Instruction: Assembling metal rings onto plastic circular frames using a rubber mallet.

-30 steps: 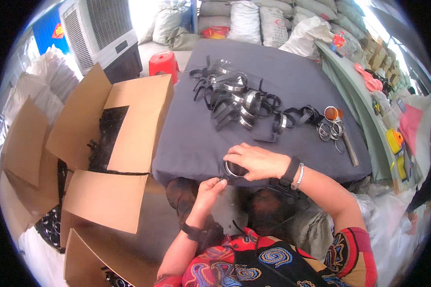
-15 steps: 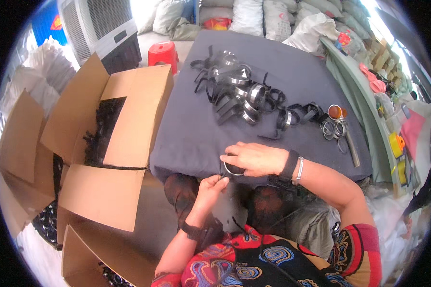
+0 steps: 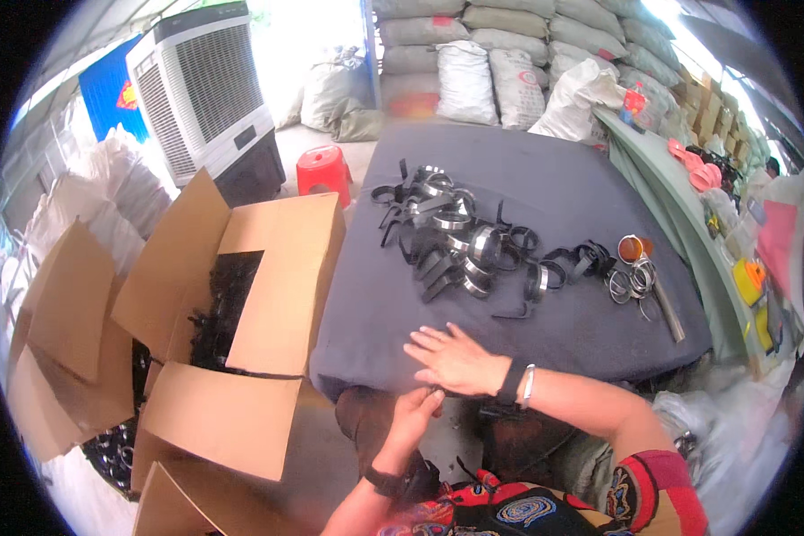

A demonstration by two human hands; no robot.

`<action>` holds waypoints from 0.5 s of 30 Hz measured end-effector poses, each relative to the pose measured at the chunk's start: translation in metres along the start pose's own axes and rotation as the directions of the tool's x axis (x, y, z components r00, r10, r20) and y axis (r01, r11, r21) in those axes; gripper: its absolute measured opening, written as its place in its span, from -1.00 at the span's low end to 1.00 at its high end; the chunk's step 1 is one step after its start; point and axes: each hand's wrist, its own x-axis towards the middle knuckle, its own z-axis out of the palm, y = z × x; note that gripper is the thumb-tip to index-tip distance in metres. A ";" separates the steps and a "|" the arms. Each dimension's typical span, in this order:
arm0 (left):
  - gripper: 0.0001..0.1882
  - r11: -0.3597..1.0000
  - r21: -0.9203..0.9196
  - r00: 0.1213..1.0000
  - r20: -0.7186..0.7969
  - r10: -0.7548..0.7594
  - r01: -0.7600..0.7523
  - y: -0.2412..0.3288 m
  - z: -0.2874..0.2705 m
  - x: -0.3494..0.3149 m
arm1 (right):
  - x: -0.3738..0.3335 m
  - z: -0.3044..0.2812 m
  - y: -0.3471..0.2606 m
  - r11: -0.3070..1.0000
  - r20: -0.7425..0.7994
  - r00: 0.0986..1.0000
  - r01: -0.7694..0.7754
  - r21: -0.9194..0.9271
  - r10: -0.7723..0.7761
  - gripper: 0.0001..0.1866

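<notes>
At the near edge of the grey-covered table (image 3: 375, 330), my left hand (image 3: 411, 418) is closed in a pinch. A small dark tip of a black ring piece (image 3: 435, 389) shows at its thumb and forefinger. Just beyond, my right hand (image 3: 460, 362) lies palm down with fingers stretched and a little apart, its heel close to the left fingertips. The rest of the ring piece is hidden beneath the right hand. Farther up the table lies a pile of black holders with shiny metal rings (image 3: 456, 228), some with straight black tabs sticking out.
Loose silver rings (image 3: 630, 284), an orange round piece (image 3: 632, 248) and a metal tube (image 3: 668, 313) lie at the table's right. Open cardboard boxes (image 3: 281, 259) with black parts stand at left. Beyond are a red stool (image 3: 323, 172), an air cooler (image 3: 207, 98) and stacked sacks (image 3: 469, 80).
My head view has tilted up, so the table sits lower. The right hand's fingers have straightened and spread; the silver ring seen under it before is now covered. The left hand keeps its pinch.
</notes>
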 end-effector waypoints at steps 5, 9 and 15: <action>-0.83 1.000 0.029 1.000 0.015 0.007 -0.008 0.003 -0.006 0.003 | 0.005 0.005 -0.010 0.990 -0.041 0.991 -0.129 -0.061 0.127 -0.41; -0.84 1.000 0.017 0.999 0.035 -0.004 0.004 0.019 0.000 0.004 | 0.002 0.016 -0.006 0.982 -0.218 0.965 -0.167 -0.087 0.145 -0.44; -0.82 1.000 -0.012 0.999 -0.052 -0.008 0.007 0.031 0.003 -0.002 | -0.017 0.003 0.016 0.969 -0.246 0.965 0.144 0.201 -0.092 -0.37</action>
